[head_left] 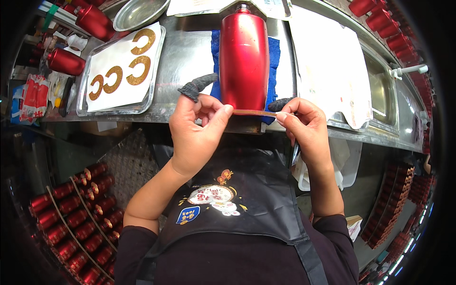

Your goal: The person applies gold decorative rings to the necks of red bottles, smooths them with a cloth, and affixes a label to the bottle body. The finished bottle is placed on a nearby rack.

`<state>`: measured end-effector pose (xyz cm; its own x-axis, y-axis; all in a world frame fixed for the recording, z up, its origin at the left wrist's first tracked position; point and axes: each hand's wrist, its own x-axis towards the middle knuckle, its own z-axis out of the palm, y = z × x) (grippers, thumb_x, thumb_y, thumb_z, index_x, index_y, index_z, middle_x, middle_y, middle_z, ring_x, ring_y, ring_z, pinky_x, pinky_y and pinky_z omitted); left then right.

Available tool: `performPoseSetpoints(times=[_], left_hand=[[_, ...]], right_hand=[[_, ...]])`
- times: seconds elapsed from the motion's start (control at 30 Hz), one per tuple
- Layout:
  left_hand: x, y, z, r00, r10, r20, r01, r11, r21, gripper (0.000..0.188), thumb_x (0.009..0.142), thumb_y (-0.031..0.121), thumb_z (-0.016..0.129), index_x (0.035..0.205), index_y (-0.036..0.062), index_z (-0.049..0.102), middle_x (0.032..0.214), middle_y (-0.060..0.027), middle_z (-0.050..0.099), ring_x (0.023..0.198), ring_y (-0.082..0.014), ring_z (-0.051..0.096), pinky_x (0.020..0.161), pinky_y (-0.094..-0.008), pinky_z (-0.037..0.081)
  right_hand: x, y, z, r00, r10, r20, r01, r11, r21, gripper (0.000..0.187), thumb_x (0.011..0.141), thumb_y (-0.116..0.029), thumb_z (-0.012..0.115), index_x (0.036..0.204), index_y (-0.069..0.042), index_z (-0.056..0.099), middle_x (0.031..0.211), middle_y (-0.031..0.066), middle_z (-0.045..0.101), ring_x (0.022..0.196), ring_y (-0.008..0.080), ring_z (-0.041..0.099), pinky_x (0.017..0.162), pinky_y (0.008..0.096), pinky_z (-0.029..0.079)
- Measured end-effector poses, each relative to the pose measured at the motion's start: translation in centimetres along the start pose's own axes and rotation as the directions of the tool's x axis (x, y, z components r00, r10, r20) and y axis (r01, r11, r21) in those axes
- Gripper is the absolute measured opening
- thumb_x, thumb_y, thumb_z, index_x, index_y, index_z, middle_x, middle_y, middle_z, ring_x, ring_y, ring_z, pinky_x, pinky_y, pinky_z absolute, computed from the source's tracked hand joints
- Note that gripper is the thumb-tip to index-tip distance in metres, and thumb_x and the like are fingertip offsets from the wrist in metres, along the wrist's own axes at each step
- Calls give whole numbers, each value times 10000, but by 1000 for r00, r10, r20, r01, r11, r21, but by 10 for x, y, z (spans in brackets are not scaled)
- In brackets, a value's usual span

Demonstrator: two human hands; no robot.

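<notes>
A glossy red bottle (244,57) lies on a blue cloth (274,54), its neck pointing away from me. Across its near end stretches a thin gold strip (254,113), seen nearly edge-on. My left hand (192,126) pinches the strip's left end between thumb and fingers. At the other end, my right hand (306,128) pinches it the same way. A dark finger cover (199,85) sits on my raised left index finger, and another dark cover (280,104) is on a right finger. Whether the strip touches the bottle I cannot tell.
Left on the metal bench, a clear tray (159,71) holds a white sheet with several gold C-shaped pieces (113,80). A metal bowl (137,14) stands behind it. White sheets (327,57) and a sink (380,95) lie right. Racks of red bottles (76,218) stand below left.
</notes>
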<state>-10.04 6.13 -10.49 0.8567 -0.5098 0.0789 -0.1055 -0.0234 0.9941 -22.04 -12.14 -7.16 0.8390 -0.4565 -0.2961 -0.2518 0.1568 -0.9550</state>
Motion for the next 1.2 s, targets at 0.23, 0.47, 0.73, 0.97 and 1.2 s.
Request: performPoseSetpoints(times=[0.23,0.47,0.73,0.97,1.2], left_hand=[[8,-17,-8,992,111,57,-116,989,86,641,881,163,749,1417,2,438,1279,-135,595,1199,-191,548,1020,-324,421],[8,-23,8,987,100,128,-93,994,-63,680,900,196,729,1437,-34,379,1410,-191,479,1312,-253,463,1120,-377,345],[6,-23,11,988,101,116,-97,994,-42,666,904,173,721,1435,-34,377,1412,-192,470,1317,-254,453,1117,-373,350],[6,-29,-3,984,-22,178,92,916,-391,560,985,13,534,1490,-8,294,1524,-197,382,1414,-265,370,1178,-414,291],[5,-30,3,984,4,178,60,935,-349,638,948,75,647,1480,-14,306,1495,-191,407,1382,-256,408,1157,-400,325]], right_hand=[[-2,3,-1,1000,10,-21,-9,1000,24,113,892,-96,663,817,-45,596,667,-38,551,514,7,459,443,174,323],[0,6,1,999,-9,-44,10,1000,28,116,896,-96,658,817,-44,591,661,-37,547,498,7,451,440,175,322],[1,9,-1,1000,0,-23,1,999,54,120,899,-103,658,819,-49,587,679,-34,550,493,10,449,440,175,329],[0,10,-1,999,-20,-33,22,998,52,123,897,-103,660,813,-54,585,691,-30,561,498,9,450,438,175,329],[-3,6,1,999,-26,-40,29,997,77,118,893,-95,657,809,-53,584,698,-27,566,501,9,448,436,180,330]])
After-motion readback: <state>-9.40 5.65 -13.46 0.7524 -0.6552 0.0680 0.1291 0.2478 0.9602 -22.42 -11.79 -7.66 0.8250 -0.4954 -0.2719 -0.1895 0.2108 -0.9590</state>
